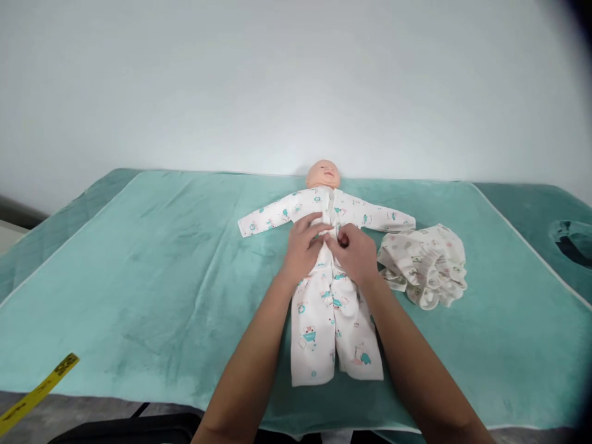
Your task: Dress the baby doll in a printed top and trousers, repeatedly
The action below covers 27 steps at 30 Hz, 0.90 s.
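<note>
A baby doll (324, 173) lies on its back, dressed in a white long-sleeved romper (314, 314) with a small teal and pink print. The romper's sleeves stretch out to both sides and its legs point toward me. At the belly, my left hand (303, 245) has thumb and forefinger closed on the front placket, its other fingers resting across the cloth. Right beside it, my right hand (355, 251) is curled, pinching the placket's other edge. The fingertips of both hands nearly meet, and whatever fastener lies between them is hidden.
A crumpled printed baby garment (423, 265) with gathered elastic lies right of the doll. Teal plush cloth (139, 277) covers the table, against a white wall (296, 80). A yellow strap (39, 394) shows lower left; a clear object with a dark band (573, 243) lies far right.
</note>
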Tool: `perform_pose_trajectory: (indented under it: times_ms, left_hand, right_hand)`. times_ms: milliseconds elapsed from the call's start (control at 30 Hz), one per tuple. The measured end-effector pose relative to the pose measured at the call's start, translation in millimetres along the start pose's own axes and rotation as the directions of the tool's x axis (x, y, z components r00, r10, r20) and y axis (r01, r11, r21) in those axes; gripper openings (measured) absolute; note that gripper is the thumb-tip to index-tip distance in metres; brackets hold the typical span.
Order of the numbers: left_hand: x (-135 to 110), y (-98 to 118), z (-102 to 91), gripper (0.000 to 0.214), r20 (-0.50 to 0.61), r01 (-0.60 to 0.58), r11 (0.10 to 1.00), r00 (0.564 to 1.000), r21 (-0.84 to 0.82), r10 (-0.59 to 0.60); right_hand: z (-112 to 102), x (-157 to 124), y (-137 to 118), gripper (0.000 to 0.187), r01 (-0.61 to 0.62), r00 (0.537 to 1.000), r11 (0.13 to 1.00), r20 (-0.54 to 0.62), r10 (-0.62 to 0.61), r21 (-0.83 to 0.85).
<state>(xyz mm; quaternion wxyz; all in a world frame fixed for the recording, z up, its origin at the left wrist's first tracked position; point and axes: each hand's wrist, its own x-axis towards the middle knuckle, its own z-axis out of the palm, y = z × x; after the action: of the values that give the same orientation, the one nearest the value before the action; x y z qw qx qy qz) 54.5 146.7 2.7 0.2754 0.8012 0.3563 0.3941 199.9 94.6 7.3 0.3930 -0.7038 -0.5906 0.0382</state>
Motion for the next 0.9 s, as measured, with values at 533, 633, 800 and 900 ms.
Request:
perform_pose_trajectory:
  times_ms: [533, 633, 800, 900]
  left_hand:
    - [6.1, -11.1, -2.2, 0.028, 0.043, -0.168, 0.962, 0.986, 0.216, 0.162]
    - [7.5, -10.0, -0.1, 0.035, 0.072, -0.221, 0.939, 0.975, 0.263, 0.209]
    - [10.6, -11.1, 1.8, 0.031, 0.046, -0.182, 0.964, 0.983, 0.195, 0.177]
    - [11.1, -12.4, 2.6, 0.03, 0.054, -0.172, 0.969, 0.985, 0.18, 0.165]
  right_hand:
    - [-8.8, 2.5, 16.7, 0.013, 0.131, 0.963, 0.973, 0.208, -0.17, 0.191]
    - [-12.8, 8.4, 22.8, 0.015, 0.088, 0.948, 0.95, 0.269, -0.173, 0.301]
    - [-10.4, 9.4, 20.6, 0.014, 0.131, 0.955, 0.95, 0.223, -0.198, 0.282]
    - [-3.1, 6.5, 19.0, 0.013, 0.157, 0.971, 0.963, 0.146, -0.192, 0.219]
